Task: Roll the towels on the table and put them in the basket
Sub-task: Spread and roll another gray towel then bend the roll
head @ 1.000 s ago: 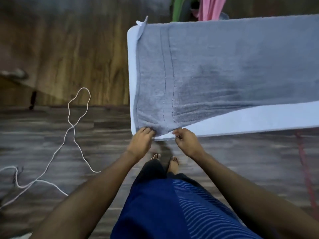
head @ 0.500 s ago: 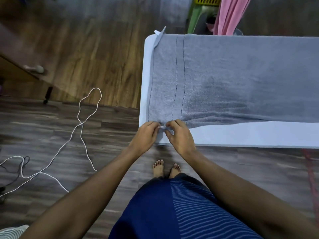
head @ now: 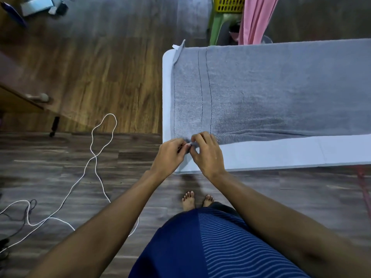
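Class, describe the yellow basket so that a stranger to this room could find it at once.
Start at the white table with the grey towel spread over it. Beyond its far edge stands a green stool beside hanging pink cloth. The yellow basket above it alone has latticed sides.

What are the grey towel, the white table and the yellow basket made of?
Grey towel: looks like cotton terry, with matte looped pile and stitched border lines. White rectangular table: smooth, faintly glossy top, probably plastic or laminate; can't tell which. Yellow lattice basket: moulded plastic, judging by its regular grid holes.
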A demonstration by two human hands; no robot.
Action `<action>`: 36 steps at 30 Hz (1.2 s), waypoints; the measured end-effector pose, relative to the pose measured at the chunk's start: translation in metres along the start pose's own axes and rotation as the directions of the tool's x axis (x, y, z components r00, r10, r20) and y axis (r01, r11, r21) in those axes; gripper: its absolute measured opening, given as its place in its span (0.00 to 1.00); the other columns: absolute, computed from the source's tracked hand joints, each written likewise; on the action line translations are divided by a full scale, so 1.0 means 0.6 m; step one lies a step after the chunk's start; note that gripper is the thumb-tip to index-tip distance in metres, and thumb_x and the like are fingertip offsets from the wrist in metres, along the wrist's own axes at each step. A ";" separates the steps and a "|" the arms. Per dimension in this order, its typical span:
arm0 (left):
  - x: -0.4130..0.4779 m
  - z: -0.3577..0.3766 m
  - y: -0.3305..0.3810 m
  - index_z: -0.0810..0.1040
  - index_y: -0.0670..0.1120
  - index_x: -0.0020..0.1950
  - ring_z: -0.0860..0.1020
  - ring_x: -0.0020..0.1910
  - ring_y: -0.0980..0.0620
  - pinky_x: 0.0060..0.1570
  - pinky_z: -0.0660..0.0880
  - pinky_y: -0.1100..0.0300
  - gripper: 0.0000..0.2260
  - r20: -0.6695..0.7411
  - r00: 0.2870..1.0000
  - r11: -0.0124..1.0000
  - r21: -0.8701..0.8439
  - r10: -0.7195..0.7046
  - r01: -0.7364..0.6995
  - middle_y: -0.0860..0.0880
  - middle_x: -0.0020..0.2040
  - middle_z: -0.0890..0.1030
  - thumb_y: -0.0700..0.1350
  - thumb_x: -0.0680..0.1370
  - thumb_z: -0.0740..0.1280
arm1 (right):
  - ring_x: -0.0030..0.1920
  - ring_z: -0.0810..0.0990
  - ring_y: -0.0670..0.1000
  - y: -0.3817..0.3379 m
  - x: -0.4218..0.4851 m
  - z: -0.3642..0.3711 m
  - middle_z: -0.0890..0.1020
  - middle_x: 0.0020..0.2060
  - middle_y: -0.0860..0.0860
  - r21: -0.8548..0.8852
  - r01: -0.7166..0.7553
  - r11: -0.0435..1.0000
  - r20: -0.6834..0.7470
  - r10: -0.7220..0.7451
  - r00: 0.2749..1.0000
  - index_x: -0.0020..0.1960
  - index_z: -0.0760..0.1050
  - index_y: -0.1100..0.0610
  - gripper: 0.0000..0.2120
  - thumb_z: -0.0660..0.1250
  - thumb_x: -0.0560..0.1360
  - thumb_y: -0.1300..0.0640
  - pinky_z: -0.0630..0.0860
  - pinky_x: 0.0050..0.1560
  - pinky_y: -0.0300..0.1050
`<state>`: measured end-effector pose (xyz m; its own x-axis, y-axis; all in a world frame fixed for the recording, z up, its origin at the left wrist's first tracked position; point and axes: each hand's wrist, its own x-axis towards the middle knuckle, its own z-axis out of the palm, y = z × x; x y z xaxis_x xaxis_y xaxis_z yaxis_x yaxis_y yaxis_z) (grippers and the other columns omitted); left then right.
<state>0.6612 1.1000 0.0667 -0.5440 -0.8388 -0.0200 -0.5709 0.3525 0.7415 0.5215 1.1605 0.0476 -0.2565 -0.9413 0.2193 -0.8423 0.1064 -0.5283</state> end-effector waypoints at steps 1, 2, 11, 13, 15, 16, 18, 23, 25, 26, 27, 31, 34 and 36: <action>0.001 -0.002 0.002 0.78 0.44 0.42 0.78 0.36 0.53 0.38 0.75 0.56 0.08 0.006 1.000 1.000 -0.007 0.008 -0.008 0.50 0.37 0.81 0.46 0.79 0.66 | 0.45 0.75 0.55 -0.002 0.002 0.000 0.77 0.45 0.53 0.008 -0.013 1.000 -0.008 0.013 1.000 0.49 0.75 0.58 0.07 0.69 0.72 0.62 0.76 0.46 0.50; 0.002 -0.002 0.002 0.78 0.44 0.42 0.78 0.36 0.53 0.38 0.75 0.56 0.08 0.007 1.000 1.000 -0.001 0.019 -0.019 0.50 0.37 0.81 0.46 0.79 0.66 | 0.45 0.75 0.56 -0.003 0.005 -0.001 0.77 0.45 0.53 0.013 -0.026 1.000 -0.009 0.026 1.000 0.49 0.75 0.58 0.07 0.69 0.72 0.63 0.76 0.46 0.51; -0.007 -0.013 -0.020 0.74 0.43 0.39 0.72 0.34 0.54 0.35 0.71 0.57 0.11 0.017 0.990 0.986 0.087 0.141 -0.142 0.51 0.34 0.75 0.45 0.80 0.65 | 0.47 0.79 0.54 0.062 -0.029 -0.007 0.82 0.44 0.50 -0.112 -0.140 0.984 0.048 0.146 0.988 0.50 0.78 0.54 0.04 0.68 0.75 0.58 0.73 0.50 0.50; -0.010 -0.014 -0.031 0.74 0.44 0.39 0.72 0.35 0.54 0.36 0.71 0.58 0.10 0.021 0.986 0.981 0.103 0.164 -0.165 0.51 0.35 0.75 0.45 0.80 0.65 | 0.49 0.80 0.52 0.089 -0.052 -0.016 0.83 0.46 0.48 -0.140 -0.152 0.978 0.045 0.159 0.986 0.52 0.80 0.53 0.06 0.68 0.77 0.55 0.72 0.52 0.49; -0.016 -0.010 -0.043 0.75 0.44 0.39 0.72 0.35 0.54 0.35 0.69 0.58 0.10 0.039 0.980 0.972 0.130 0.193 -0.196 0.51 0.35 0.76 0.45 0.80 0.66 | 0.49 0.80 0.50 0.117 -0.077 -0.029 0.84 0.45 0.46 -0.175 -0.171 0.970 0.054 0.183 0.982 0.52 0.81 0.51 0.09 0.65 0.77 0.50 0.70 0.54 0.48; -0.021 -0.004 -0.049 0.75 0.45 0.40 0.72 0.35 0.53 0.36 0.67 0.58 0.09 0.048 0.977 0.963 0.170 0.206 -0.211 0.52 0.36 0.76 0.45 0.80 0.66 | 0.49 0.80 0.49 0.130 -0.090 -0.036 0.83 0.44 0.45 -0.194 -0.173 0.965 0.061 0.188 0.980 0.51 0.82 0.50 0.10 0.64 0.77 0.48 0.68 0.54 0.47; -0.030 0.015 -0.058 0.78 0.47 0.41 0.73 0.39 0.52 0.40 0.61 0.59 0.07 0.035 0.976 0.927 0.308 0.216 -0.216 0.52 0.39 0.77 0.46 0.79 0.68 | 0.47 0.80 0.50 0.150 -0.111 -0.051 0.83 0.43 0.45 -0.189 -0.159 0.969 0.081 0.177 0.981 0.50 0.83 0.51 0.11 0.64 0.75 0.48 0.65 0.54 0.44; -0.046 0.110 -0.015 0.78 0.52 0.61 0.70 0.58 0.51 0.57 0.59 0.55 0.15 0.229 0.945 0.898 0.321 0.236 -0.302 0.52 0.57 0.76 0.52 0.75 0.70 | 0.45 0.81 0.53 0.160 -0.124 -0.078 0.84 0.43 0.47 -0.108 -0.147 0.983 0.155 0.163 0.975 0.49 0.84 0.53 0.10 0.68 0.72 0.50 0.66 0.52 0.44; -0.045 0.152 0.022 0.78 0.52 0.62 0.73 0.58 0.51 0.57 0.59 0.56 0.16 0.259 0.936 0.904 0.292 0.239 -0.312 0.53 0.57 0.78 0.51 0.74 0.69 | 0.46 0.82 0.53 0.166 -0.122 -0.086 0.85 0.44 0.48 -0.079 -0.152 0.985 0.195 0.165 0.967 0.50 0.84 0.54 0.10 0.69 0.72 0.51 0.70 0.52 0.48; -0.042 0.166 0.035 0.79 0.51 0.60 0.74 0.56 0.51 0.55 0.60 0.57 0.13 0.239 0.944 0.917 0.274 0.227 -0.290 0.53 0.55 0.79 0.49 0.75 0.69 | 0.46 0.82 0.53 0.170 -0.121 -0.090 0.85 0.44 0.49 -0.066 -0.142 0.988 0.212 0.154 0.965 0.50 0.84 0.54 0.09 0.70 0.72 0.52 0.72 0.51 0.49; -0.041 0.175 0.043 0.81 0.50 0.57 0.76 0.53 0.50 0.53 0.62 0.57 0.10 0.215 0.953 0.930 0.253 0.213 -0.265 0.53 0.52 0.80 0.46 0.76 0.68 | 0.46 0.82 0.53 0.177 -0.121 -0.094 0.84 0.43 0.48 -0.063 -0.125 0.990 0.230 0.137 0.964 0.49 0.84 0.54 0.09 0.70 0.72 0.52 0.73 0.51 0.49; -0.047 0.179 0.033 0.82 0.45 0.53 0.79 0.49 0.47 0.50 0.73 0.55 0.07 0.192 0.960 0.947 0.210 0.204 -0.243 0.48 0.50 0.82 0.40 0.77 0.67 | 0.49 0.80 0.50 0.220 -0.121 -0.112 0.83 0.44 0.45 -0.134 -0.019 0.991 0.374 0.069 0.925 0.47 0.82 0.50 0.07 0.69 0.74 0.48 0.66 0.54 0.47; -0.069 0.175 0.017 0.83 0.44 0.54 0.80 0.49 0.46 0.47 0.78 0.53 0.08 0.200 0.964 0.929 0.290 0.176 -0.230 0.46 0.52 0.83 0.38 0.76 0.69 | 0.54 0.79 0.50 0.286 -0.114 -0.138 0.83 0.48 0.46 -0.158 0.020 0.987 0.476 0.059 0.878 0.51 0.81 0.49 0.07 0.68 0.75 0.49 0.66 0.58 0.48; -0.085 0.175 0.009 0.83 0.44 0.51 0.80 0.46 0.45 0.43 0.77 0.53 0.06 0.194 0.973 0.917 0.350 0.129 -0.191 0.45 0.49 0.82 0.37 0.76 0.69 | 0.54 0.79 0.51 0.341 -0.108 -0.166 0.83 0.49 0.47 -0.177 0.031 0.984 0.501 0.063 0.863 0.51 0.81 0.50 0.07 0.68 0.75 0.50 0.68 0.58 0.49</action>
<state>0.6214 1.1880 0.0011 -0.7217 -0.6901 -0.0541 -0.6348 0.6287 0.4492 0.3187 1.2753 0.0069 -0.0368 -0.9662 -0.2553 -0.9205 0.1322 -0.3677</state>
